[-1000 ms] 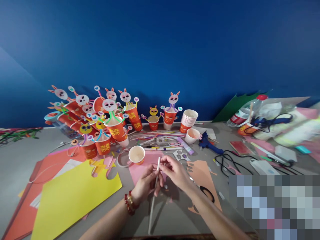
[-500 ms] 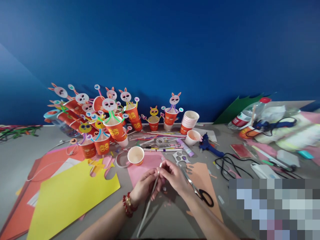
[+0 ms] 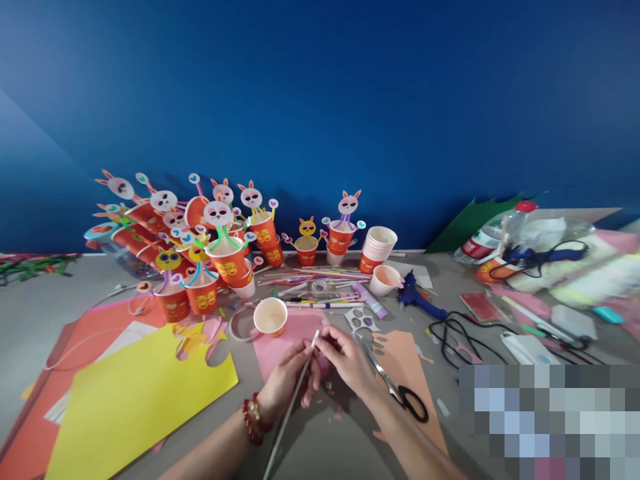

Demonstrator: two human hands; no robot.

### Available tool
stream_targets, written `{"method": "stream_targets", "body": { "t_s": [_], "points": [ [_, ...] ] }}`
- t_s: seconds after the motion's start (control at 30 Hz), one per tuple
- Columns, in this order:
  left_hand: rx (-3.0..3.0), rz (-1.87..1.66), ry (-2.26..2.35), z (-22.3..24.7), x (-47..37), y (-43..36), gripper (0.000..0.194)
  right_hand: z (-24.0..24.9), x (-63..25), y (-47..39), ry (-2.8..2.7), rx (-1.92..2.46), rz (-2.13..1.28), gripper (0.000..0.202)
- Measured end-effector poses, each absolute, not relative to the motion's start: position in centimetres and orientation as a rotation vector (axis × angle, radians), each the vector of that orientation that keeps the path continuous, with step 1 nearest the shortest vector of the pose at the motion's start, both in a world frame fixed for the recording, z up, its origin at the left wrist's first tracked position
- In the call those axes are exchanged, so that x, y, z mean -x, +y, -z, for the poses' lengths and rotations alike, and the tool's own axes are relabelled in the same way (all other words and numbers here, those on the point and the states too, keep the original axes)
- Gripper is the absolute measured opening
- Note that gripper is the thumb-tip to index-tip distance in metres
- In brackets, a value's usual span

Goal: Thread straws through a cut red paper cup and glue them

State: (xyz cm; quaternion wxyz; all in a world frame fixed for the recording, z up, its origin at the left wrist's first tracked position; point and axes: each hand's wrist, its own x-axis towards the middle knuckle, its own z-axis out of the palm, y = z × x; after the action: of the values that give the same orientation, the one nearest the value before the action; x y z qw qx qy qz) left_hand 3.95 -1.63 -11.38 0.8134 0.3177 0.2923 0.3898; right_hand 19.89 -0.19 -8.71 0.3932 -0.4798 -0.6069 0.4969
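Note:
Between my hands is a long thin white stick [image 3: 285, 427], slanting from the fingertips down toward the table's near edge. My left hand [image 3: 290, 377] is closed round its upper part, palm partly turned up. With thumb and fingers, my right hand [image 3: 345, 353] pinches near the stick's top end. The fingertips of both hands almost touch. Under them lies a pink paper sheet [image 3: 267, 347], and a white-lipped paper cup [image 3: 271, 319] stands just beyond. Scissors with black handles [image 3: 413, 403] rest on an orange paper sheet [image 3: 405, 350], right of my right hand.
Red paper cups with animal faces [image 3: 227, 260] crowd the back left. Yellow card [image 3: 145, 400] covers the near left. A cup stack [image 3: 377, 250] and a blue glue gun [image 3: 417, 297] stand at the back right, with black cable [image 3: 450, 340]. A bottle [image 3: 483, 243] is farther right.
The stick's top has shifted slightly left and down, and less of it pokes out above the fingers. Both hands keep their hold; the whole view has moved a little.

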Motion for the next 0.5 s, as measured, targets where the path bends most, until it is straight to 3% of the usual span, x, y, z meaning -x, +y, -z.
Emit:
{"method": "stream_targets", "body": {
  "t_s": [0.27, 0.5],
  "points": [
    [-0.645, -0.897, 0.703, 10.6, -3.7, -1.1, 0.030, 8.0, -22.0, 0.3, -1.630, 1.289, -1.155, 0.025],
    [-0.608, -0.942, 0.696, 11.1, -4.0, -1.0, 0.028, 6.3, -25.4, 0.5, -1.975, 1.580, -0.718, 0.013]
  ]
}}
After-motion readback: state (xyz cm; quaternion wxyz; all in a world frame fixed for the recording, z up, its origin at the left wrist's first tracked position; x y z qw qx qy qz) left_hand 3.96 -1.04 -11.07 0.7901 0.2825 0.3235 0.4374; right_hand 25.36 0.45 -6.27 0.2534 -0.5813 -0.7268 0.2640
